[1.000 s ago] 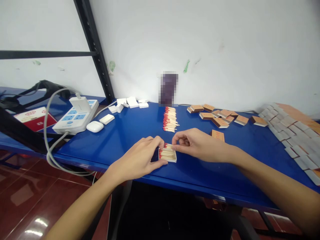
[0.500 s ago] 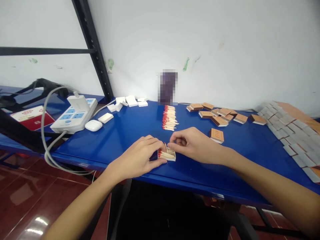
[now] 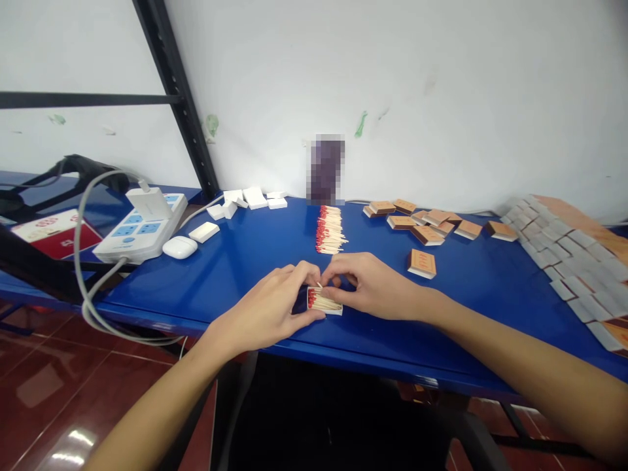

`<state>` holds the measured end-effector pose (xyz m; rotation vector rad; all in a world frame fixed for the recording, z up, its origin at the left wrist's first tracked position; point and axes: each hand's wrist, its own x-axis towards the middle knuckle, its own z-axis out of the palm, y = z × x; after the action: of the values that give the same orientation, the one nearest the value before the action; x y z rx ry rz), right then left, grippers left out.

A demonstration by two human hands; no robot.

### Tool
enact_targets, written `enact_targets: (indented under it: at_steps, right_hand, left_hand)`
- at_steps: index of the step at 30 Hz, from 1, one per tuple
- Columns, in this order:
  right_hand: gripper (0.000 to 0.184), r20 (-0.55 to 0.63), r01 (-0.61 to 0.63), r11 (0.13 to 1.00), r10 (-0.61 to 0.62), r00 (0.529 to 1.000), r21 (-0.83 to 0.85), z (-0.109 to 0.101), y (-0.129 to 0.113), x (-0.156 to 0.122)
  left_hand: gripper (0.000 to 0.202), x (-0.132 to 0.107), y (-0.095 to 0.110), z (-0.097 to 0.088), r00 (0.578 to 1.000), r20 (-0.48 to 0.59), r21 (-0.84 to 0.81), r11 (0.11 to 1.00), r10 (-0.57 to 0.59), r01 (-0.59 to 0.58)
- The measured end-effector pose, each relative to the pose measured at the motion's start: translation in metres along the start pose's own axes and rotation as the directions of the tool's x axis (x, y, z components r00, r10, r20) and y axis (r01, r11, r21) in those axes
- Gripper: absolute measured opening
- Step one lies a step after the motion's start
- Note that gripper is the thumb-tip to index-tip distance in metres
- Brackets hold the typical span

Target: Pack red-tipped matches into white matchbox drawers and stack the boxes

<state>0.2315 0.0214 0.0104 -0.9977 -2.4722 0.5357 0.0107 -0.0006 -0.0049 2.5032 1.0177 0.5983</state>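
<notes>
Against a white wall (image 3: 392, 78), a glossy blue desk (image 3: 260, 245) bears an open white cardboard tray (image 3: 334, 313) of red-tipped wooden matches (image 3: 318, 301). The left hand (image 3: 269, 304) clasps the tray's left end; the right hand (image 3: 370, 286), pinching a pale wooden matchstick (image 3: 319, 285), has just moved further over the tray, so both hands nearly meet. A loose red-headed match pile (image 3: 330, 230) lies beyond the tray.

surface (image 3: 265, 245): blue | open matchbox tray (image 3: 334, 312): white | matches inside (image 3: 318, 300): red heads, pale-wood sticks | match pile (image 3: 330, 229): red heads, cream sticks | lone matchbox (image 3: 422, 263): orange top with red print, white edge | power strip (image 3: 140, 227): white, light-blue socket panels | shelf post (image 3: 182, 104): black | wall (image 3: 441, 124): white, green smudges | floor (image 3: 53, 379): dark-red tiles, paler lines
</notes>
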Motion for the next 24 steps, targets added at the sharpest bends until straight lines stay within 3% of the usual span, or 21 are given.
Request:
enact_targets:
  at_steps: [3,8,11,14,17,20,22,24]
  right_hand:
    - [0.011,0.030,0.058,0.998,-0.057,0.998,-0.038,-0.004,0.001,-0.003]
    - [0.013,0.089,0.082,0.996,-0.079,0.993,-0.037,-0.010,0.000,-0.004]
    - [0.014,0.022,0.051,0.996,-0.049,0.999,-0.077,-0.024,-0.002,-0.003]
    - [0.023,-0.119,-0.121,0.968,0.096,0.988,-0.221,-0.046,0.002,-0.009]
    - [0.029,-0.180,-0.309,0.848,0.255,0.950,-0.430,-0.064,0.021,-0.032]
    - [0.041,-0.247,-0.399,0.718,0.313,0.917,-0.570,-0.069,0.052,-0.069]
    - [0.046,-0.223,-0.401,0.707,0.335,0.915,-0.583,-0.066,0.069,-0.095]
    - [0.049,-0.165,-0.361,0.748,0.326,0.931,-0.557,-0.061,0.077,-0.115]
  left_hand:
    - [0.037,0.001,0.001,-0.001,1.000,-0.004,0.000,1.000,0.019,-0.019]
    - [0.015,0.002,0.002,-0.003,0.998,0.036,0.041,0.998,0.045,-0.047]
    - [0.014,0.003,0.002,-0.003,0.997,0.027,0.063,0.996,0.069,-0.071]
    - [0.019,0.002,0.002,-0.002,0.997,0.009,0.086,0.993,0.077,-0.077]
    - [0.027,0.002,0.001,-0.001,0.995,0.010,0.095,0.990,0.104,-0.105]
    - [0.025,0.002,0.000,-0.001,0.989,0.025,0.092,0.985,0.144,-0.146]
    - [0.025,0.002,-0.001,-0.001,0.988,0.027,0.097,0.983,0.155,-0.157]
    - [0.025,0.003,-0.002,-0.001,0.988,0.026,0.113,0.982,0.151,-0.153]
